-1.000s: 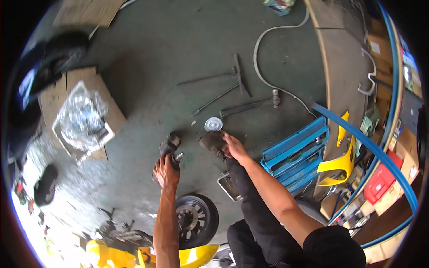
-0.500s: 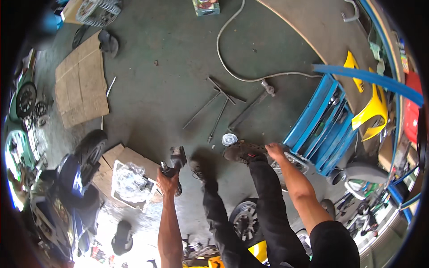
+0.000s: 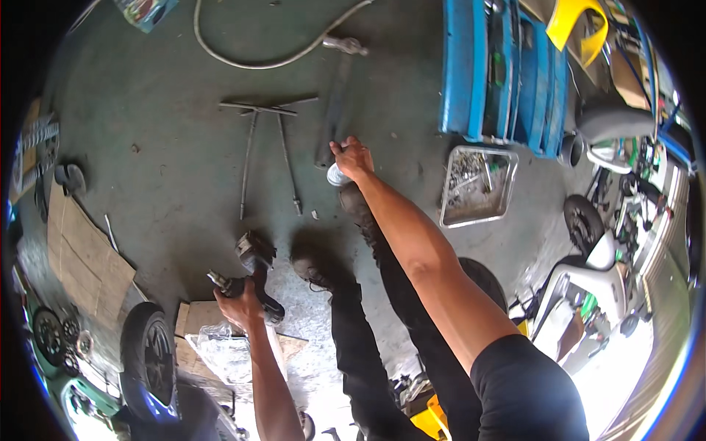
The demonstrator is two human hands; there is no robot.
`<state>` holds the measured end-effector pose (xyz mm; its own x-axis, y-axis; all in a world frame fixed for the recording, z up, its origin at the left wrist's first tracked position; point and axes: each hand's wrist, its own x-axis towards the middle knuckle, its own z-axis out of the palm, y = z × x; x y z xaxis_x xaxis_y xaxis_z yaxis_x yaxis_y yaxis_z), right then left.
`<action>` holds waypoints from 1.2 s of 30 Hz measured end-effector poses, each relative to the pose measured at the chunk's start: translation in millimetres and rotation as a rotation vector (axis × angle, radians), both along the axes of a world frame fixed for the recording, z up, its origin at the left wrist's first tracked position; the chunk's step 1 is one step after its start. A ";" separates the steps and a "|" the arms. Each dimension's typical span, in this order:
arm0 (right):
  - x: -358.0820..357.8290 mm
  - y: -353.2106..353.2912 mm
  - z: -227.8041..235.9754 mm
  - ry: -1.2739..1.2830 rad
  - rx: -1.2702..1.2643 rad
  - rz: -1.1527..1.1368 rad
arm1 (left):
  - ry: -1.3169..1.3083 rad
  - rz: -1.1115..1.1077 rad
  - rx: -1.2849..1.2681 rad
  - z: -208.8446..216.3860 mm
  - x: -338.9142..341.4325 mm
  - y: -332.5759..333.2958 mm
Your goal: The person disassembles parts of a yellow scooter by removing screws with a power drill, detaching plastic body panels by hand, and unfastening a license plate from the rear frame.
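My left hand [image 3: 241, 305] is wrapped around the grip of a dark cordless impact wrench [image 3: 254, 253], whose nose with a metal socket points left. Over the floor ahead, my right hand [image 3: 354, 158] reaches out empty, its fingers partly spread. Its fingertips overlap the lower end of a long-handled hammer [image 3: 340, 84]; I cannot tell if they touch. A round silvery lid-like disc [image 3: 337, 175] lies just below that hand, partly covered by it. Left of the hammer lie crossed T-handle socket wrenches [image 3: 257, 110].
A blue tiered toolbox [image 3: 465, 70] stands at the right, near a metal tray [image 3: 478, 184] of small parts. A pale hose [image 3: 250, 65] curves across the far floor. Cardboard [image 3: 88, 257], a motorcycle wheel [image 3: 151, 349] and plastic-covered parts [image 3: 228, 345] are at left. Motorcycle parts line the right.
My right hand has moved from beside the toolbox leftward to the hammer's handle end. My left hand still holds the impact wrench. The view has turned and shifted, bringing the parts tray into full sight.
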<state>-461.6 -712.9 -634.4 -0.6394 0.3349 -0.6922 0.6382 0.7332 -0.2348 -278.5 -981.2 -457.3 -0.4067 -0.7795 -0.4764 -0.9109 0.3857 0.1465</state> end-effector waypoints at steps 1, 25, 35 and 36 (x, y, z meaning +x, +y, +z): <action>13.1 21.1 -1.9 0.008 0.010 -0.026 | 0.026 0.012 0.005 -6.0 -3.0 0.0; 94.0 131.9 -26.4 0.162 0.240 -0.137 | 0.385 0.241 0.381 -84.6 69.8 -76.3; 101.3 65.3 46.1 0.507 0.071 -0.274 | 0.249 0.057 0.318 -93.8 64.6 -81.7; 117.5 67.1 47.9 0.585 0.041 -0.363 | 0.247 0.049 0.309 -89.4 59.8 -78.2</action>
